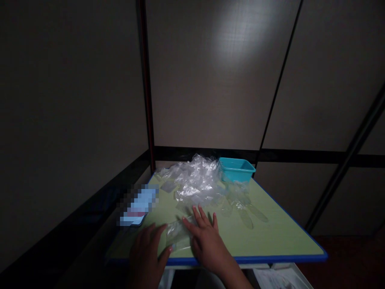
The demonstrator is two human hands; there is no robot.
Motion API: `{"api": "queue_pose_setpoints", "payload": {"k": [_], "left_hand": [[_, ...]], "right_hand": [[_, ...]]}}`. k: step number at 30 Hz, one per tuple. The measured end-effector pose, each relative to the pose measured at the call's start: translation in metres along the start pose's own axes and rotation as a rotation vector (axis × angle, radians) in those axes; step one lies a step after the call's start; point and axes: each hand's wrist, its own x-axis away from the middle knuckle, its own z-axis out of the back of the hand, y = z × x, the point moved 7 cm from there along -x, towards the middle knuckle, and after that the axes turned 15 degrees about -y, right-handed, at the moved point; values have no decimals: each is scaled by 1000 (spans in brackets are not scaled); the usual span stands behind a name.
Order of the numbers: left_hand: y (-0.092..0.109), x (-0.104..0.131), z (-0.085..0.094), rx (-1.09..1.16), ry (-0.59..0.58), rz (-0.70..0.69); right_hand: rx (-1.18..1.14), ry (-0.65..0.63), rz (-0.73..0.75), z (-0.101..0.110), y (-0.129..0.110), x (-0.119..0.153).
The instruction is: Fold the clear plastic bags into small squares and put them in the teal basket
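A small clear plastic bag [178, 236] lies flat on the green table near its front edge. My left hand [148, 255] is at the bag's left side, fingers apart, its thumb and fingertips close to or touching the edge. Over the bag's right side rests my right hand [207, 241], its fingers spread, some of them on the plastic. Neither hand is closed round anything. Beyond the hands is a crumpled heap of clear plastic bags [198, 180].
The green table [270, 237] has a blue rim. A turquoise basket [237, 173] stands at the back right, with clear plastic gloves [240, 198] before it. A phone with a blurred screen [140, 206] lies at the left edge. Walls stand behind and at left.
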Motion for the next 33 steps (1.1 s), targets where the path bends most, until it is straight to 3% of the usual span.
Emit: {"api": "queue_pose_setpoints", "payload": {"k": [4, 10, 14, 18, 23, 28, 33], "left_hand": [[1, -3, -1, -21, -28, -7], [-4, -11, 1, -97, -5, 3], [-1, -11, 8, -56, 83, -95], [14, 10, 19, -44, 250, -276], [42, 40, 9, -281, 252, -407], [46, 44, -3, -379, 240, -357], [40, 42, -2, -386, 248, -316]], "right_hand": [[-12, -69, 127, 0, -5, 1], [-32, -92, 175, -6, -2, -4], [-38, -87, 189, -7, -2, -3], [-42, -74, 185, -7, -2, -3], [-43, -58, 176, -8, 0, -4], [-35, -48, 165, -9, 0, -3], [-26, -51, 159, -8, -2, -4]]}}
